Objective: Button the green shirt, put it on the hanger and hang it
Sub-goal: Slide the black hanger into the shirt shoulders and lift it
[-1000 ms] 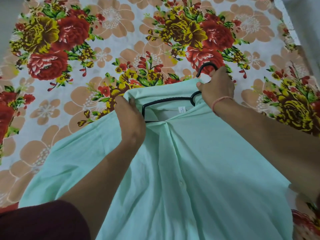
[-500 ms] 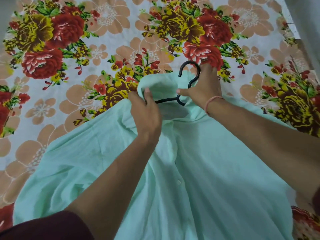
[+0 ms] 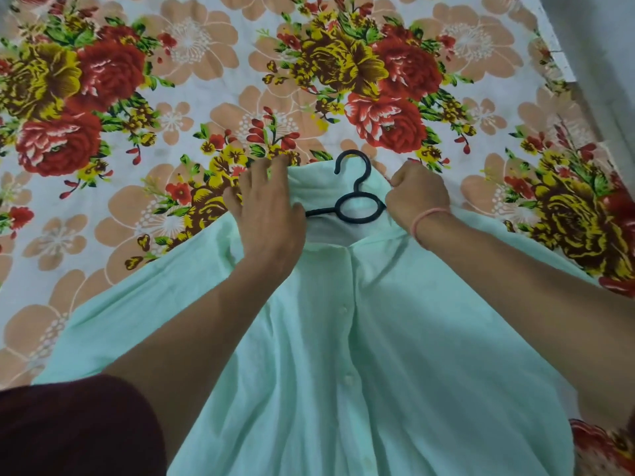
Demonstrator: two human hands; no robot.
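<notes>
The pale green shirt lies front-up on the flowered bedsheet, its placket buttoned down the middle. A black plastic hanger sits inside the neck, with its hook and ring sticking out of the collar opening; its arms are hidden under the cloth. My left hand lies on the left side of the collar, fingers spread, gripping the fabric at the left shoulder. My right hand is closed on the collar at the right, beside the hanger's ring.
The bedsheet covers the whole surface around the shirt. The bed's right edge runs down the upper right, with grey floor beyond. My dark maroon sleeve fills the lower left corner.
The hanger's hook has come out through the collar and now stands centred. My right hand let go of the hook and took the right collar. My left hand spread over the left collar.
</notes>
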